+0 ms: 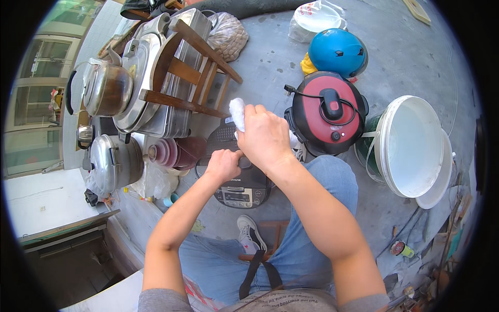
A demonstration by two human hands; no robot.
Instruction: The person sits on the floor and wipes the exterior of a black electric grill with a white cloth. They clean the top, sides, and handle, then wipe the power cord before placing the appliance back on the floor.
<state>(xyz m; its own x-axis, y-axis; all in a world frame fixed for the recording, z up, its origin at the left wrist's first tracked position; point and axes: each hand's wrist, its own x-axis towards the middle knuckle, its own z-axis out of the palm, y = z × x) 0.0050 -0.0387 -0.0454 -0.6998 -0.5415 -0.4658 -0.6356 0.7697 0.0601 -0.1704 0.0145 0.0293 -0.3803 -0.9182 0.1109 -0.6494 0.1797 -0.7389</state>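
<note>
A white cloth [237, 113] is bunched in my right hand [266, 136], which is closed around it above a black rice cooker [237, 187]. My left hand [225, 165] is at the cooker's lid, just left of my right hand; its fingers are curled, and what they touch or grip is hidden. The cooker stands on the floor in front of me, its control panel towards me. Beyond my right hand, to the right, stands a red and black electric pressure cooker [329, 113] with its cord lying on the lid.
To the right is a white bucket [415, 146] with cloudy liquid. A blue helmet [337, 52] lies behind the pressure cooker. At left are a wooden chair [183, 72], a glass kettle [107, 89], a lidded metal pot [113, 163] and pink basins [171, 153].
</note>
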